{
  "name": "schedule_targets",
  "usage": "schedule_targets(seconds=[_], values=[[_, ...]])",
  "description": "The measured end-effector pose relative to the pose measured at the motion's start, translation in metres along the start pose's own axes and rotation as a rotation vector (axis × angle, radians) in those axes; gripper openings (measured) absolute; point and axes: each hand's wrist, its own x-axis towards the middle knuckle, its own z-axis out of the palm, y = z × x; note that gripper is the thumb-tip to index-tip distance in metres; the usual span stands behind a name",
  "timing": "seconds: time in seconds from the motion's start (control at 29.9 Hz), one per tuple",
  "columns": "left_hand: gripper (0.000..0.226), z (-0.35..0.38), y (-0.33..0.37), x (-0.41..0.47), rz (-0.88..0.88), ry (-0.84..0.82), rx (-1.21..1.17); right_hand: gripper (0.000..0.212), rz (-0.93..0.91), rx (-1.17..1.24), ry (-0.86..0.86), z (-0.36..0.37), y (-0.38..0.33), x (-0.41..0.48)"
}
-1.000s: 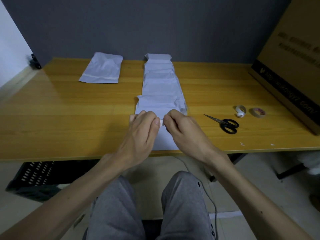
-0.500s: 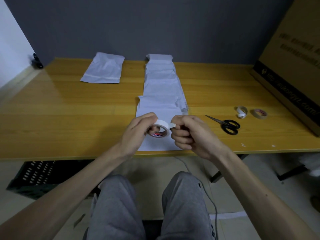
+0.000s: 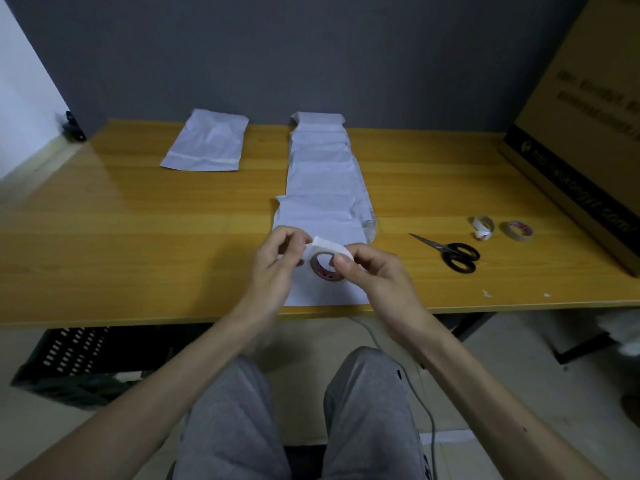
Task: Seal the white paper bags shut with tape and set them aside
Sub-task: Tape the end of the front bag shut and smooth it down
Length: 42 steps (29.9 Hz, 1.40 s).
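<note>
A row of several overlapping white paper bags [image 3: 322,181] runs down the middle of the wooden table [image 3: 138,244]. The nearest bag [image 3: 327,292] lies at the front edge under my hands. My left hand [image 3: 277,268] holds a roll of white tape [image 3: 323,268] just above that bag. My right hand [image 3: 370,275] pinches the free end of the tape, and a short white strip stretches from the roll to it. One taped bag [image 3: 207,143] lies apart at the far left.
Black-handled scissors [image 3: 450,254] lie to the right of the bags. Beyond them sit a small white tape remnant [image 3: 483,226] and a brown tape roll [image 3: 519,231]. A large cardboard box [image 3: 588,133] stands at the right edge. A black crate [image 3: 69,358] sits under the table.
My hands rose from the nearest bag with the tape roll. My right hand has taken the tape's end and drawn a short strip off the roll.
</note>
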Motion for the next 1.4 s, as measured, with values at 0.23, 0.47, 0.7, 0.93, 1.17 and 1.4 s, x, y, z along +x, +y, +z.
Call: schedule_targets(seconds=[0.23, 0.47, 0.7, 0.93, 1.17, 1.4], values=[[0.037, -0.009, 0.010, 0.005, 0.032, -0.162, 0.368, 0.006, -0.132, -0.367, -0.042, -0.008, -0.005, 0.006], [0.029, -0.013, 0.016, 0.009, 0.009, -0.231, 0.297, 0.020, -0.228, -0.536, -0.045, -0.016, -0.008, 0.010], [0.030, -0.028, 0.016, 0.018, -0.066, -0.197, 0.279, 0.030, -0.215, -0.367, -0.111, -0.019, -0.017, 0.016], [0.031, -0.041, 0.000, 0.018, -0.093, -0.163, 0.434, 0.019, -0.427, -0.735, -0.195, -0.012, -0.021, 0.039], [0.035, -0.052, -0.023, 0.021, -0.192, -0.073, 0.464, 0.029, -0.426, -0.851, -0.270, 0.008, -0.003, 0.050], [0.022, -0.056, -0.031, 0.018, -0.179, -0.049, 0.575, 0.010, -0.389, -0.836, -0.254, 0.020, 0.002, 0.055]])
